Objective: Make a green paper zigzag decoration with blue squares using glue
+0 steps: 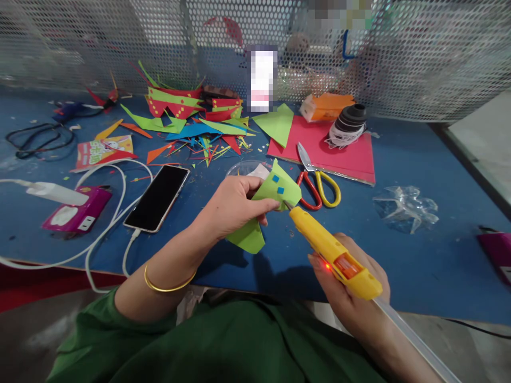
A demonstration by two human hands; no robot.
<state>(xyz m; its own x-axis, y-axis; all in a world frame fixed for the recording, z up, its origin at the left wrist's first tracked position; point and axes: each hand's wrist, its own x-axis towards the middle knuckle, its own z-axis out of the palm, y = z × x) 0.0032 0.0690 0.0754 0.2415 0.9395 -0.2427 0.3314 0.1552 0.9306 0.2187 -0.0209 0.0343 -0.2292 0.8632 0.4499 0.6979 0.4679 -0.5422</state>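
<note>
Pinched between the thumb and fingers of my left hand (235, 205) is a green paper piece (285, 186) with two small blue squares on it. My right hand (351, 276) is wrapped round a yellow glue gun (319, 239), whose red light is lit and whose clear glue stick trails back over the forearm. The gun's nozzle meets the lower edge of the green paper, close to my left thumb. Behind the paper, a clear round dish (239, 169) is partly hidden. Scissors (306, 158) with red and yellow handles lie just right of the paper.
Paper scraps (215, 130) and red-green paper shapes (173, 103) lie at the back. A phone (157, 198) with white cables is at left. Red sheets (319, 151), a black-capped string spool (348, 125) and clear plastic (407, 207) are at right. A mesh panel (223, 32) stands behind.
</note>
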